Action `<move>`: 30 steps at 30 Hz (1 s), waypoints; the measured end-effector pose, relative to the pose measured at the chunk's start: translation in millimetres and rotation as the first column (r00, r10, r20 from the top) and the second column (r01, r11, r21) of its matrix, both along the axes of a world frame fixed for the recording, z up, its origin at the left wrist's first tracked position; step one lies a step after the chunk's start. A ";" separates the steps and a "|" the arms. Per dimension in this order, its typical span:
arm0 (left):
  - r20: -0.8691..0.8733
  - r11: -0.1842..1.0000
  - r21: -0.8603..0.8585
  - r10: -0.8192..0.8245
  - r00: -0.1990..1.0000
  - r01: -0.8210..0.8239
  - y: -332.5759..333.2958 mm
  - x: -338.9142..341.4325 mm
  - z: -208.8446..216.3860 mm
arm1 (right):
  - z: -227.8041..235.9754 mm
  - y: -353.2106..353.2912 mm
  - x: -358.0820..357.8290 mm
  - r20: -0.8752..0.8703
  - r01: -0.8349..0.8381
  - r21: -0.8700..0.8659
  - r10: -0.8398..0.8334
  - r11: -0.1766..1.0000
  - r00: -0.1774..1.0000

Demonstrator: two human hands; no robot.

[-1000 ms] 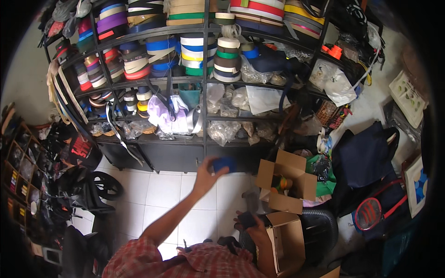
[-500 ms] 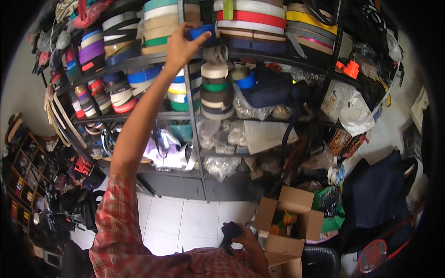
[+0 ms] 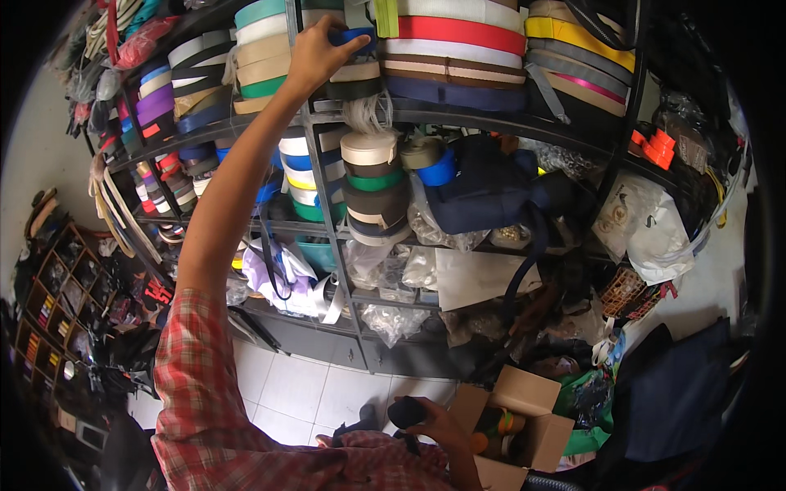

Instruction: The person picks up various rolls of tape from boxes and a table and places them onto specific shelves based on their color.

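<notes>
The left hand [image 3: 318,54] pinches a blue roll [image 3: 354,37] just above a short stack [image 3: 355,74] (right hand [image 3: 435,425], lower, grips a dark roll [image 3: 405,413]).

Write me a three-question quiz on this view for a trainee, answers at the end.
1. True or false: the left hand is lower in the picture than the right hand.

2. Pick one. The cardboard box beside the right hand is:
A) taped shut
B) open
C) upside down

3. In one word: what colour is the roll held in the left hand?

Key:
1. False: the left hand is raised to the upper shelf, while the right hand is low down, holding a dark item.
2. B: its flaps are spread and things show inside.
3. Blue.
</notes>
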State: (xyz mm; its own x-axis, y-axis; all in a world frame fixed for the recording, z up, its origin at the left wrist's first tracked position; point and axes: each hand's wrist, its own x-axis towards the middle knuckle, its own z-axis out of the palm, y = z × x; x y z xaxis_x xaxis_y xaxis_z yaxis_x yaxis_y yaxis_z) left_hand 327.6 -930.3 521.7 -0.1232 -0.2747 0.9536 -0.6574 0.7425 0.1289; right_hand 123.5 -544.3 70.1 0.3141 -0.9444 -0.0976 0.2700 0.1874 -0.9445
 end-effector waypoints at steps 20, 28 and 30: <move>-0.077 0.687 -0.147 -0.725 0.684 0.712 122.3 -30.6 -169.2 | -35.7 29.4 21.9 -0.083 0.463 0.144 -0.455 0.875 0.887; -0.350 -0.041 0.868 -0.757 0.552 0.495 248.4 -94.5 -438.7 | -62.8 111.2 51.6 -0.114 0.803 0.496 -0.892 0.331 0.437; -0.385 -0.180 0.880 -0.811 0.440 0.439 268.7 -103.1 -488.8 | -80.9 131.5 56.6 -0.185 0.863 0.442 -0.916 0.246 0.356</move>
